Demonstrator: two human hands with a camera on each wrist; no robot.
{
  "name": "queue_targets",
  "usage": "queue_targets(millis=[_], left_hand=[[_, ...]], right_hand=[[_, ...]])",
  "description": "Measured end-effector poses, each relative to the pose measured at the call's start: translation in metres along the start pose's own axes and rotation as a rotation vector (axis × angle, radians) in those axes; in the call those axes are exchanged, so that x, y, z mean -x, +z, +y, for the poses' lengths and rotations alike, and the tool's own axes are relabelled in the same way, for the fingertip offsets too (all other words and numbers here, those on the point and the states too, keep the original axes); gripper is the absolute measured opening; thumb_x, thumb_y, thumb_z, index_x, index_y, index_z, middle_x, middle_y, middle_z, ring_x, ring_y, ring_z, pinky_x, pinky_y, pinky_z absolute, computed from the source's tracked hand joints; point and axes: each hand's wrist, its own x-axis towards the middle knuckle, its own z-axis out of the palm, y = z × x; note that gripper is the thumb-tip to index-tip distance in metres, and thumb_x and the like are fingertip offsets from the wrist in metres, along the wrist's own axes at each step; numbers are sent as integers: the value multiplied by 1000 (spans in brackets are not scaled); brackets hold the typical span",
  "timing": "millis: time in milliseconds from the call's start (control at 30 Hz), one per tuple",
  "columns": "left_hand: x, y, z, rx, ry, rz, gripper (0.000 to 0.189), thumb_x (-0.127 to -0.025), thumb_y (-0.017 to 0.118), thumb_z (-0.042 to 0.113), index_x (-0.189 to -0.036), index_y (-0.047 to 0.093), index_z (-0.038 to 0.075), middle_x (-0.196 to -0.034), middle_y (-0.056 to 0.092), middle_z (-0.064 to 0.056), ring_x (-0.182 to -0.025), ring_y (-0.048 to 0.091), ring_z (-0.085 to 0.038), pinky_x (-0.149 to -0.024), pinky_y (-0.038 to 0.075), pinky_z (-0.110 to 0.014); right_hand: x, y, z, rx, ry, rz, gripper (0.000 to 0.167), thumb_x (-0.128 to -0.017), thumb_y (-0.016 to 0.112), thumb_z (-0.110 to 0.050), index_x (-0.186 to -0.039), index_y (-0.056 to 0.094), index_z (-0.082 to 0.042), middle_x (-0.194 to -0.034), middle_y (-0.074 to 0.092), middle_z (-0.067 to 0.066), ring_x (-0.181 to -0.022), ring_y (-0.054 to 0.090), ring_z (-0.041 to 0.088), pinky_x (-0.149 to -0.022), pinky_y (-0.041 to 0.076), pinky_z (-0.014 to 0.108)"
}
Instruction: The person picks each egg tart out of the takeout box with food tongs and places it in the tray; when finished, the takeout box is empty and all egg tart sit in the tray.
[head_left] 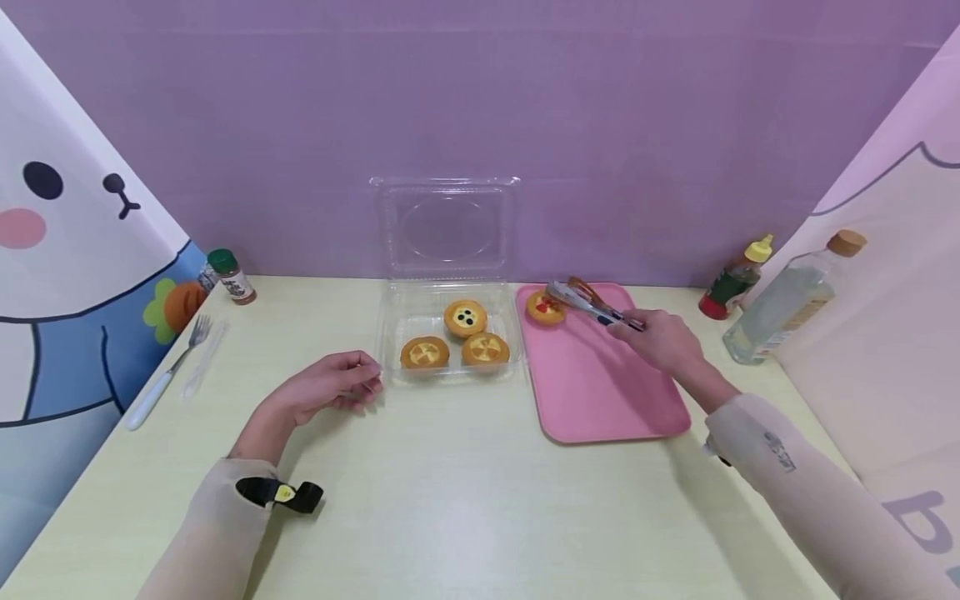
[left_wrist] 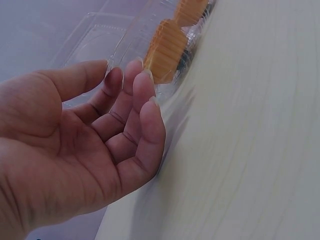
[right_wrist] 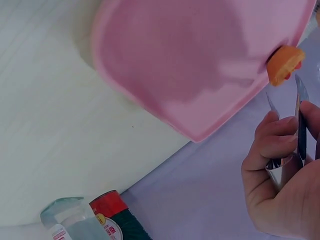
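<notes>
My right hand (head_left: 663, 340) grips a pair of metal tongs (head_left: 592, 302) above the pink tray (head_left: 600, 383). The tongs' arms stand apart, and their tips are close by a tart with red topping (head_left: 545, 308) at the tray's far left corner. In the right wrist view the tart (right_wrist: 285, 65) sits just beyond the tips. Beside the front left corner of the clear plastic box (head_left: 384, 333) is my left hand (head_left: 330, 387), fingers loosely bent. In the left wrist view its thumb and index fingertips are right at the box's edge. Several tarts (head_left: 424, 353) lie in the box.
The box's clear lid (head_left: 450, 229) stands raised against the purple backdrop. On the right are a sauce bottle (head_left: 731, 287) and a clear bottle with a cork-coloured cap (head_left: 783, 304). A green-capped spice jar (head_left: 232, 279), a fork (head_left: 168, 375) and a clear plastic utensil (head_left: 204, 360) are on the left.
</notes>
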Motion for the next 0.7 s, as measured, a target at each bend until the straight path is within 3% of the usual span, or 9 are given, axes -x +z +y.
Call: queue_targets(millis=[233,533,700], left_hand=[[1,-1,-1,-3,4,2,28,-105,53,31,-110,56,3,-98,64,-3,-85,63,-15,-76,56,-31],[1,0,-1,-2,7,6,27,-105,53,30,-109,56,3,-98,65,-3,-84,63,-15,-76,56,-31],[1,0,0,-4,8,4,28,-105,53,30,-109,56,3,-99,64,-4,-84,63,-16,-75,57,-31]], right_hand=[[6,-5,-3,-55,-15,37,71,-92,61,-61,-143,54,-10,-105,62,17,-81,53,26,-60,39,29],[18,-5,-22,-99,-96,97,69,-87,65,-64,-139,60,-19,-97,65,12,-78,54,25,-61,39,30],[23,4,-38,-75,-177,203,66,-88,65,-64,-140,60,-25,-81,61,8,-71,51,24,-57,36,31]])
